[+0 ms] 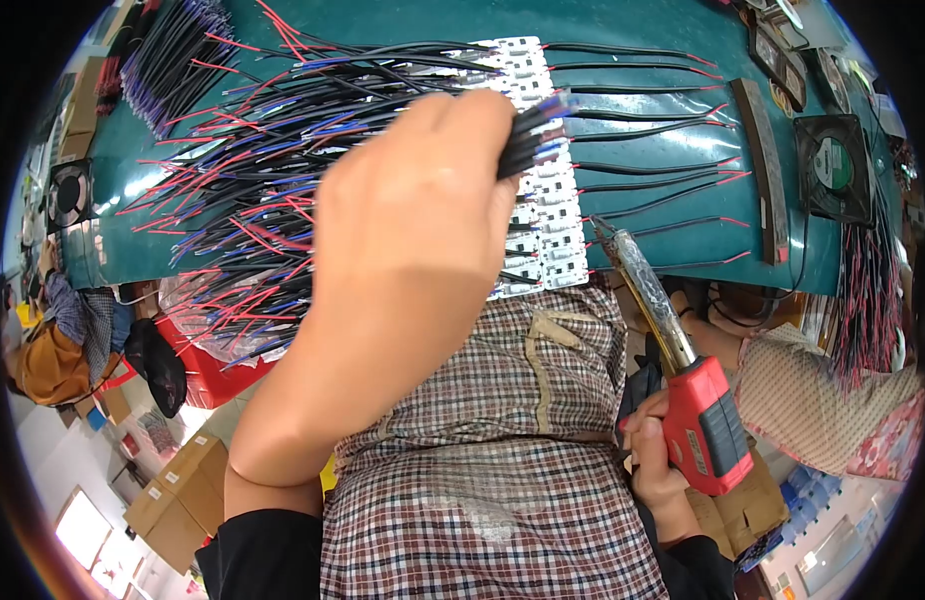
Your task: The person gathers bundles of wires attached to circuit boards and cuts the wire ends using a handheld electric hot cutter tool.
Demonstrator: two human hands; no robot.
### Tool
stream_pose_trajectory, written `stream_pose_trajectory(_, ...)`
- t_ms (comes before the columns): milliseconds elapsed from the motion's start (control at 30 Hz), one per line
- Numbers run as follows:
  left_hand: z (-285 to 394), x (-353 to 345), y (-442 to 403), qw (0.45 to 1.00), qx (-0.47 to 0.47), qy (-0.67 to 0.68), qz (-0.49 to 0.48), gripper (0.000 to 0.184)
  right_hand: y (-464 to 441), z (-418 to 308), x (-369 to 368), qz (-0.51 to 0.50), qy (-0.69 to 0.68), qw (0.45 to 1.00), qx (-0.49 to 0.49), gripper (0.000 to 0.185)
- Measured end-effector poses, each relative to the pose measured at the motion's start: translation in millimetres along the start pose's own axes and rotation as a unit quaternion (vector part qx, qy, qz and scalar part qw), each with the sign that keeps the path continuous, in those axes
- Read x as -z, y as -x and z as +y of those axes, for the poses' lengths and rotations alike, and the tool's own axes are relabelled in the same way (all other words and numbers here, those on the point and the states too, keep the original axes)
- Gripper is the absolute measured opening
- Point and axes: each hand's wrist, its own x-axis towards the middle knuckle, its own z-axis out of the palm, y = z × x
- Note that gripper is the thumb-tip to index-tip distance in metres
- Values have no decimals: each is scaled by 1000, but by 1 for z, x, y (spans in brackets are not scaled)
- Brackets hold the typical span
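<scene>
My left hand (413, 200) is closed around a bundle of short black cables (533, 140) with blue and purplish ends, held above a white circuit board panel (563, 240). Many black cables (273, 150) with stripped red and blue wire ends spread left from the panel, partly hidden behind my hand and forearm. Thinner black leads (643, 90) with red ends stick out from its right side. In my right hand (658, 465) is a red and black soldering gun (698, 410). Its tip points up and left, close to the panel's lower right edge.
On the green table (683, 20) lie a dark bar (761, 170), a square fan (833, 168) and another cable bundle (178, 60). Red and black wires (868, 300) hang at the far right. Another person's sleeve (813, 400) is at right; a red crate (213, 375) stands lower left.
</scene>
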Motion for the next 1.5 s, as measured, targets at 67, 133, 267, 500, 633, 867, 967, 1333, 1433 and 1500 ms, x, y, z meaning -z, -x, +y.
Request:
stream_pose_trajectory(67, 4, 9, 0, 999, -2, 4, 37, 13, 2, -1, 0, 8, -33, 999, 8, 5)
stream_pose_trajectory(133, 8, 10, 6, 999, 26, 43, -7, 13, 5, -1, 2, 2, -35, 999, -8, 5)
stream_pose_trajectory(267, 9, -5, 21, 990, 62, 79, -95, 18, 9, 6, 5, -1, 23, 1000, 14, 8)
stream_pose_trajectory(500, 7, -24, 35, 994, 41, 22, -97, 21, 18, 27, 1, 20, 84, 996, 37, 16)
stream_pose_trajectory(633, 8, -24, 33, 993, 40, 21, -111, 22, 13, 26, 2, -21, 104, 994, 20, 20)
stream_pose_trajectory(867, 10, -23, 30, 990, 53, 14, -132, 24, 7, 28, -2, -16, 117, 991, 69, 19)
stream_pose_trajectory(967, 10, -25, 29, 990, 48, 8, -135, 25, 6, 24, -8, 16, 77, 996, 47, 19)
stream_pose_trajectory(1333, 11, -25, 26, 988, 41, -2, -151, 24, 3, 26, -9, 7, 92, 992, 87, 20)
stream_pose_trajectory(1433, 10, -26, 25, 988, 40, -9, -152, 24, 7, 30, -4, -2, 99, 992, 84, 21)
stream_pose_trajectory(1500, 10, -26, 25, 988, 38, -11, -152, 24, 10, 31, -3, -17, 107, 991, 80, 21)
